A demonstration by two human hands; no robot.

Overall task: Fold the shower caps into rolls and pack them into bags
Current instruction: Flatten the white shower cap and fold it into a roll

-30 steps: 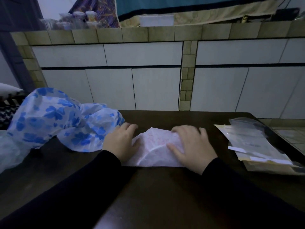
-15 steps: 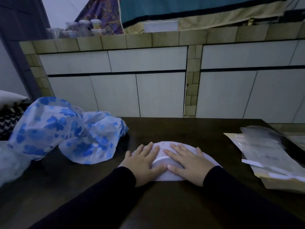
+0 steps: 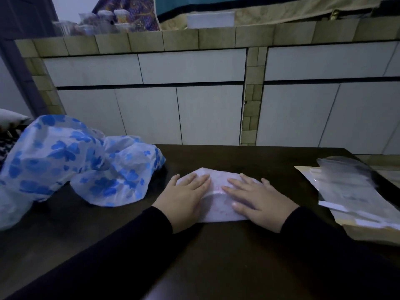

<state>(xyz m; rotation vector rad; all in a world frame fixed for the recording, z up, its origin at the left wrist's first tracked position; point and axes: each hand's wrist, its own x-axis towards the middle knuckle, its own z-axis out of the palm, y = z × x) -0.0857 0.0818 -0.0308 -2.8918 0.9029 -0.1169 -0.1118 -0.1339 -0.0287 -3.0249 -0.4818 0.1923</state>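
A white shower cap with a faint pink print (image 3: 218, 211) lies folded flat on the dark table (image 3: 216, 256), in front of me. My left hand (image 3: 184, 198) presses its left part with straight fingers. My right hand (image 3: 257, 198) lies flat on its right part, fingers spread. A pile of white shower caps with blue flowers (image 3: 71, 161) sits puffed up at the table's left. Clear plastic bags (image 3: 355, 191) lie stacked at the right edge.
Behind the table stands a tiled counter with white cabinet fronts (image 3: 194, 100). Jars (image 3: 106, 20) and patterned cloth (image 3: 134, 11) sit on top of it. A tan sheet (image 3: 372, 232) lies under the bags.
Both hands have spread flat on the pink-printed cap and slid slightly apart, pressing it down after folding it. The blue caps and the bags have not moved.
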